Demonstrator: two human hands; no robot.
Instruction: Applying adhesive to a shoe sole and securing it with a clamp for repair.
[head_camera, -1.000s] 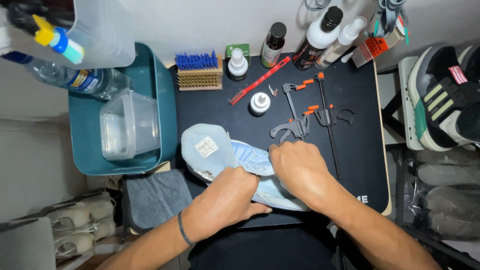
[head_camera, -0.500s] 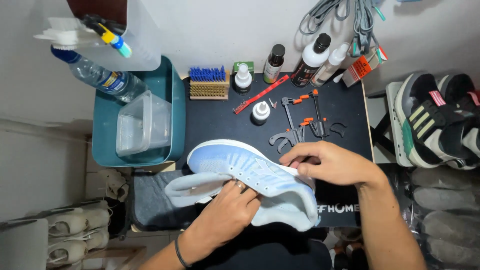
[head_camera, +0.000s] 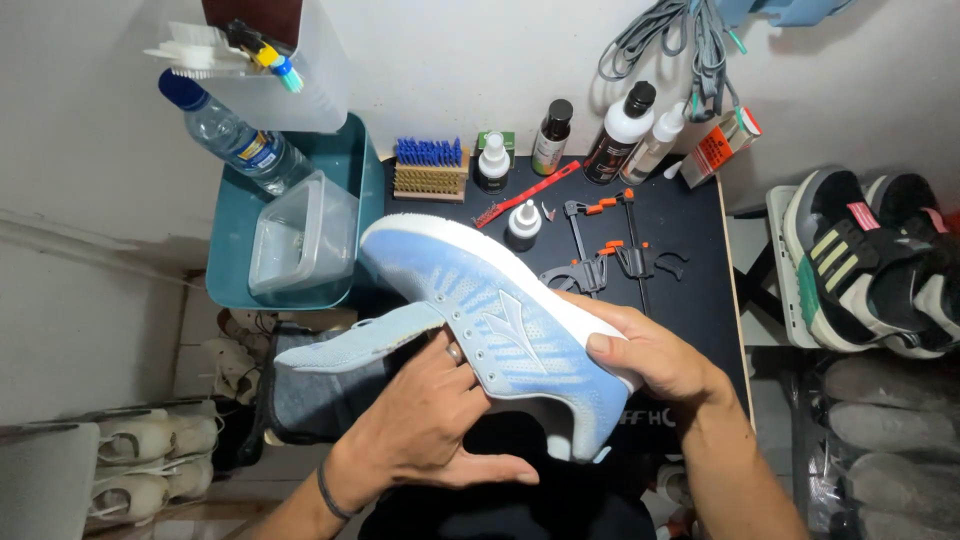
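Both grips closed on the light blue sneaker (head_camera: 500, 330): right hand (head_camera: 655, 360) at its sole, left hand (head_camera: 425, 425) at the tongue

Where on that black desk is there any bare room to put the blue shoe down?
The clearest patch of the black mat lies right of the orange-handled clamps, up to the desk's right edge. The back row is crowded with bottles and a blue-bristled brush. The light blue sneaker, held in the left hand and right hand, hides the middle.
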